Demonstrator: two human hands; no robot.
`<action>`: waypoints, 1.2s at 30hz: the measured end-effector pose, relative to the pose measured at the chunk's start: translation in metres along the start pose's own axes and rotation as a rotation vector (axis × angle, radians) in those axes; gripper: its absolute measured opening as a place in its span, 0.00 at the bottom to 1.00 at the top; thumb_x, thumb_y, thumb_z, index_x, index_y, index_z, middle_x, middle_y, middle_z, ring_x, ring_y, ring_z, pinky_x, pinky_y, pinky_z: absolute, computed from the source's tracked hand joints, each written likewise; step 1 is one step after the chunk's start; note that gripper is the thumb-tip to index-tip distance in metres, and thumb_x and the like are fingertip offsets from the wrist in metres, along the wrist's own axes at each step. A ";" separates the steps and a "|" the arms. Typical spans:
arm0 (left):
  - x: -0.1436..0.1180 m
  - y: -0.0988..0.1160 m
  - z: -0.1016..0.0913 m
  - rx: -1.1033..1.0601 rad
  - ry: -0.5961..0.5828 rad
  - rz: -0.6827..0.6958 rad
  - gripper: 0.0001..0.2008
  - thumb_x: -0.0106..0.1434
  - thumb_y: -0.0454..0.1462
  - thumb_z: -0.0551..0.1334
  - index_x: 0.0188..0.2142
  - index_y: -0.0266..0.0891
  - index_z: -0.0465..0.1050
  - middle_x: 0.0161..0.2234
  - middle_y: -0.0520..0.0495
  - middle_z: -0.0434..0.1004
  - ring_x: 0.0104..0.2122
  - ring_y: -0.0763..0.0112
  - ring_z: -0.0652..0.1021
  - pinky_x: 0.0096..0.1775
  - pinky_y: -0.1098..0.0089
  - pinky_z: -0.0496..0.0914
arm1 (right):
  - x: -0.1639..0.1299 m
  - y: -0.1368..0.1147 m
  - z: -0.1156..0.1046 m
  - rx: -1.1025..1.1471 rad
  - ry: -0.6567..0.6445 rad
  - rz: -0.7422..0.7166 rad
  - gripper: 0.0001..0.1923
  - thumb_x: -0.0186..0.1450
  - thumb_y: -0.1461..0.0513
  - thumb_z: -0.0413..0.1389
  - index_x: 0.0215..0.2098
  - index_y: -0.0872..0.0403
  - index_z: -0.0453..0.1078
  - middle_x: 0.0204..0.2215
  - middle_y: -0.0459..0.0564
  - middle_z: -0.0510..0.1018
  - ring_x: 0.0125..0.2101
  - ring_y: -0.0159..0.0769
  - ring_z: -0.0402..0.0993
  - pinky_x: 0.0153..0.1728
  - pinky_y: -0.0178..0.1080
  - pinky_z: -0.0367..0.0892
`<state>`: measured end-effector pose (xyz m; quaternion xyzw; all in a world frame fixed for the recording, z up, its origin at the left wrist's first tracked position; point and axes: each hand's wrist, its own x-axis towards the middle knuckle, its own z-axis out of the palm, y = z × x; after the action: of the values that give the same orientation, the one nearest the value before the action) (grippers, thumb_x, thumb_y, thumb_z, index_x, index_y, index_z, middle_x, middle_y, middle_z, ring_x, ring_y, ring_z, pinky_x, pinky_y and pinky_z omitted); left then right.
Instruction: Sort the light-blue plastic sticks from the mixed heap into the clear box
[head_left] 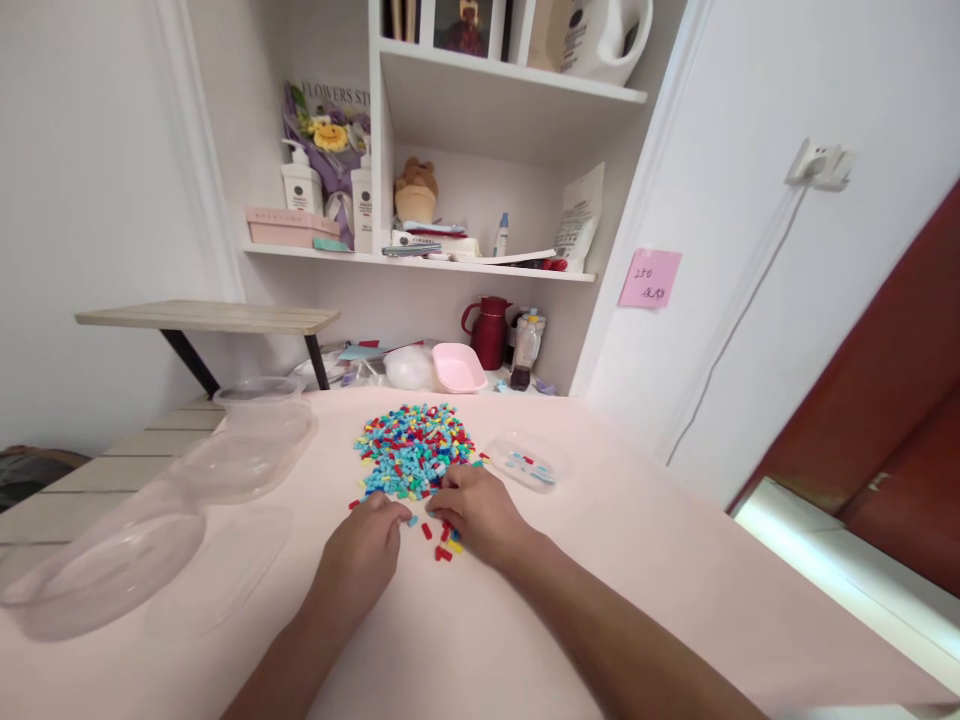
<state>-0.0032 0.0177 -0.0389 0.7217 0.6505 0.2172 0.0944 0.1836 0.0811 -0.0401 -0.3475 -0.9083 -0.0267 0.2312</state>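
White shelves [480,262] crowded with bottles and a plush toy rise behind a pale pink worktop [637,560] set into the corner of the room. On that worktop lies a heap of small coloured pieces [415,448], mostly light blue with red, yellow and green mixed in. Both hands rest palm down at the near edge of this heap, close beside each other. Left hand [365,548] has its fingers curled, tips down on the worktop just short of the heap; whether it pinches a piece cannot be told. Right hand [478,508] lies with its fingertips on the heap's near right edge, fingers bent and loosely together. A few loose red and yellow pieces [444,545] sit between the 2 hands and just beneath the right one. Right of the heap, a shallow clear dish [523,460] holds a few blue pieces. To the left stand clear plastic containers [247,440] and lids.
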 end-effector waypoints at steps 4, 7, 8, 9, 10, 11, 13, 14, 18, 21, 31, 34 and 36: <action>0.001 0.000 0.000 -0.002 -0.002 0.001 0.19 0.66 0.31 0.46 0.42 0.43 0.75 0.45 0.47 0.75 0.46 0.67 0.75 0.47 0.67 0.67 | 0.001 0.001 -0.004 0.050 0.026 0.009 0.06 0.63 0.65 0.57 0.36 0.49 0.75 0.34 0.46 0.74 0.36 0.33 0.70 0.37 0.35 0.60; 0.002 -0.001 0.000 -0.014 0.000 0.002 0.19 0.66 0.31 0.46 0.43 0.42 0.75 0.45 0.47 0.75 0.47 0.67 0.75 0.48 0.67 0.66 | 0.000 0.012 -0.015 0.123 0.147 0.055 0.05 0.63 0.64 0.58 0.35 0.49 0.75 0.35 0.46 0.74 0.36 0.34 0.70 0.39 0.35 0.62; 0.002 -0.002 0.000 -0.015 -0.001 0.002 0.19 0.66 0.31 0.46 0.43 0.43 0.75 0.45 0.47 0.75 0.47 0.67 0.75 0.47 0.67 0.66 | -0.001 0.019 -0.021 0.146 0.219 0.095 0.04 0.63 0.63 0.57 0.35 0.49 0.75 0.35 0.47 0.74 0.36 0.34 0.70 0.39 0.35 0.62; 0.002 -0.002 0.000 -0.014 -0.004 0.001 0.19 0.66 0.31 0.46 0.43 0.43 0.75 0.45 0.47 0.75 0.47 0.67 0.75 0.47 0.67 0.66 | -0.003 0.026 -0.028 0.164 0.304 0.146 0.04 0.64 0.62 0.57 0.35 0.49 0.75 0.35 0.47 0.74 0.35 0.34 0.70 0.38 0.36 0.63; 0.002 -0.003 0.001 -0.010 -0.008 0.001 0.19 0.66 0.31 0.46 0.43 0.43 0.75 0.45 0.48 0.75 0.46 0.67 0.75 0.47 0.67 0.66 | -0.006 0.034 -0.035 0.173 0.395 0.207 0.04 0.64 0.61 0.57 0.35 0.50 0.75 0.35 0.47 0.73 0.34 0.33 0.70 0.38 0.36 0.63; 0.002 -0.003 0.001 -0.006 -0.013 0.003 0.19 0.66 0.32 0.46 0.43 0.43 0.75 0.45 0.48 0.75 0.46 0.67 0.75 0.47 0.66 0.66 | -0.009 0.042 -0.043 0.174 0.478 0.269 0.05 0.64 0.60 0.56 0.35 0.50 0.74 0.34 0.47 0.73 0.32 0.33 0.70 0.38 0.37 0.63; 0.002 -0.004 0.002 0.000 -0.018 0.002 0.19 0.66 0.31 0.46 0.43 0.43 0.75 0.45 0.48 0.74 0.46 0.68 0.75 0.47 0.66 0.66 | -0.016 0.056 -0.054 0.159 0.610 0.388 0.06 0.64 0.59 0.56 0.35 0.50 0.74 0.33 0.47 0.73 0.31 0.34 0.70 0.38 0.38 0.64; 0.002 -0.004 0.002 0.003 -0.019 -0.001 0.19 0.66 0.31 0.45 0.43 0.43 0.74 0.45 0.48 0.74 0.47 0.68 0.75 0.48 0.67 0.66 | -0.019 0.062 -0.058 0.150 0.653 0.436 0.07 0.63 0.58 0.56 0.34 0.51 0.74 0.33 0.47 0.72 0.31 0.34 0.70 0.38 0.39 0.64; 0.003 -0.002 0.000 0.017 -0.032 -0.008 0.20 0.67 0.32 0.45 0.44 0.44 0.74 0.46 0.48 0.74 0.47 0.69 0.75 0.48 0.67 0.66 | -0.026 0.074 -0.061 0.117 0.735 0.547 0.07 0.62 0.58 0.55 0.36 0.50 0.74 0.34 0.48 0.72 0.31 0.34 0.70 0.38 0.41 0.65; 0.002 0.000 -0.002 0.022 -0.029 -0.004 0.20 0.67 0.31 0.45 0.44 0.43 0.74 0.46 0.48 0.74 0.48 0.69 0.75 0.49 0.66 0.66 | -0.025 0.072 -0.058 0.117 0.768 0.540 0.10 0.62 0.59 0.55 0.42 0.49 0.74 0.38 0.49 0.70 0.32 0.34 0.70 0.39 0.42 0.66; 0.001 0.001 -0.003 0.006 0.001 -0.080 0.20 0.67 0.33 0.45 0.50 0.42 0.70 0.51 0.46 0.74 0.50 0.66 0.75 0.49 0.64 0.67 | -0.014 0.029 -0.036 0.340 0.501 0.186 0.10 0.66 0.62 0.52 0.40 0.49 0.75 0.30 0.47 0.72 0.28 0.32 0.69 0.32 0.35 0.66; 0.000 0.002 -0.005 0.003 0.040 -0.121 0.19 0.67 0.33 0.45 0.50 0.43 0.70 0.51 0.48 0.75 0.50 0.67 0.75 0.49 0.65 0.67 | -0.012 0.018 -0.023 0.350 0.371 0.087 0.10 0.66 0.64 0.52 0.41 0.48 0.76 0.31 0.47 0.73 0.31 0.33 0.70 0.34 0.35 0.65; -0.001 0.003 -0.006 0.006 0.057 -0.139 0.19 0.67 0.33 0.45 0.50 0.44 0.70 0.52 0.49 0.75 0.50 0.67 0.75 0.48 0.66 0.67 | -0.011 0.012 -0.016 0.336 0.325 0.038 0.12 0.66 0.66 0.51 0.42 0.48 0.76 0.33 0.48 0.74 0.33 0.33 0.70 0.34 0.35 0.65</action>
<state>-0.0031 0.0159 -0.0323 0.6686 0.7021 0.2285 0.0888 0.2050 0.0804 -0.0317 -0.3123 -0.8441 0.0738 0.4296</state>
